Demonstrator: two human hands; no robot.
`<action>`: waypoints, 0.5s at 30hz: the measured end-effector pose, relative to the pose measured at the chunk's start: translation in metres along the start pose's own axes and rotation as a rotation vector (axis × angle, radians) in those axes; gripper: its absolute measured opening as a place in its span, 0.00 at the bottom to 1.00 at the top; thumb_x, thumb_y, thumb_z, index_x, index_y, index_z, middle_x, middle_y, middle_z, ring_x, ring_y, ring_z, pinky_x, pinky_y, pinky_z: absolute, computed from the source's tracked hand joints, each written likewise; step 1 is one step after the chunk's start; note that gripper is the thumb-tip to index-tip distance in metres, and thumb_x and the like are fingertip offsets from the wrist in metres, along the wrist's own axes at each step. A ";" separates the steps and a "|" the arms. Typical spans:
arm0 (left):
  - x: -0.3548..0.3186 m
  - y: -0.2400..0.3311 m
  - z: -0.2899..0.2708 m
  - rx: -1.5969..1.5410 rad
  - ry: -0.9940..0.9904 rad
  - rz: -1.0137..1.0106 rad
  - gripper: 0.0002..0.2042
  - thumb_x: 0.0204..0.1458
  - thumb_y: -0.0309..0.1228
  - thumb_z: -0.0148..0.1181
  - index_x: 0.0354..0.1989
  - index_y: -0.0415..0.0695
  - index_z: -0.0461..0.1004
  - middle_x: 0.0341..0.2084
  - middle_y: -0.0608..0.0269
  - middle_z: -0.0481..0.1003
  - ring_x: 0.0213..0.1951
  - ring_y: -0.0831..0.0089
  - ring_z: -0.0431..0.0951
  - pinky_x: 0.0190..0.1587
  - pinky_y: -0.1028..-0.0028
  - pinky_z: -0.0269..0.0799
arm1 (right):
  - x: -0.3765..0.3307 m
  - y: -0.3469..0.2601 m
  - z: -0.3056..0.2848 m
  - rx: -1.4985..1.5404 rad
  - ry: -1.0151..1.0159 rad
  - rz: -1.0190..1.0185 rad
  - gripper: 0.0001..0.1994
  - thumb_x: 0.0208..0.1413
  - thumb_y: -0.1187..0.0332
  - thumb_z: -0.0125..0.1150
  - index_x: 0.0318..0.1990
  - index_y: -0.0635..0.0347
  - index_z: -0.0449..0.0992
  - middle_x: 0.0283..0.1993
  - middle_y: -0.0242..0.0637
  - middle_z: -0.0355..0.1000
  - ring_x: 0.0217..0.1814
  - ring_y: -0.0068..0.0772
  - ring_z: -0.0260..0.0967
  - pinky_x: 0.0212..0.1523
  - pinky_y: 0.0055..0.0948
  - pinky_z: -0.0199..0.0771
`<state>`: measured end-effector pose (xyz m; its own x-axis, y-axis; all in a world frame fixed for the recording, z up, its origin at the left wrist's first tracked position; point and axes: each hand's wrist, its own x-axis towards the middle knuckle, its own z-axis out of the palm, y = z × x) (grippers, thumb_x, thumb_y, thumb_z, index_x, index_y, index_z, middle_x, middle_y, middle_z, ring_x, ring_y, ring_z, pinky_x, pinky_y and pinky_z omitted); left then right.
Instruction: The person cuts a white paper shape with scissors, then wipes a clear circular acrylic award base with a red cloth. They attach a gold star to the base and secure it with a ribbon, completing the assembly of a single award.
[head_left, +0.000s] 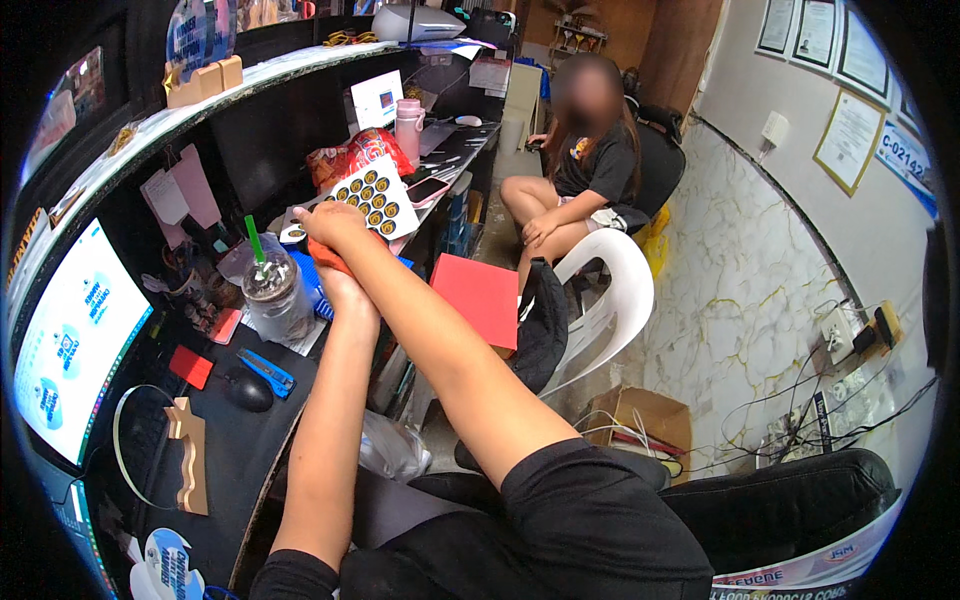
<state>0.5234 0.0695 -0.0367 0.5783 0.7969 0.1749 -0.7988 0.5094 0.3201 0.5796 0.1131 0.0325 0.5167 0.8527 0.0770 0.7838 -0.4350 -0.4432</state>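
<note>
Orange cloth-like piece (322,256) sat pinched between my two hands above the bench (250,450) edge. My right hand (330,226) clamped over its top, my left hand (347,292) pressed from below (both grips closed on it). A lidded iced drink cup (274,296) with a green straw stood just beside my left wrist. Risk, I judged: an elbow swing could tip that cup onto the black mouse (250,392) and blue scissors (268,371).

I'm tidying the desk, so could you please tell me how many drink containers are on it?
2: a lidded plastic cup with a green straw close by, and a pink bottle farther back along the desk. Others may be hidden.
</note>
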 end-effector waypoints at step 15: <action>-0.017 0.000 0.017 -0.025 0.044 -0.045 0.19 0.64 0.46 0.38 0.52 0.48 0.67 0.43 0.60 0.74 0.40 0.65 0.78 0.42 0.64 0.77 | 0.009 -0.006 -0.007 0.239 -0.170 0.169 0.38 0.62 0.37 0.31 0.52 0.63 0.76 0.57 0.49 0.71 0.63 0.47 0.66 0.60 0.43 0.65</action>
<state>0.5169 0.0506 -0.0236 0.6061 0.7863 0.1200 -0.7765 0.5523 0.3034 0.5814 0.1215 0.0421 0.5520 0.8191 -0.1564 0.5784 -0.5112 -0.6357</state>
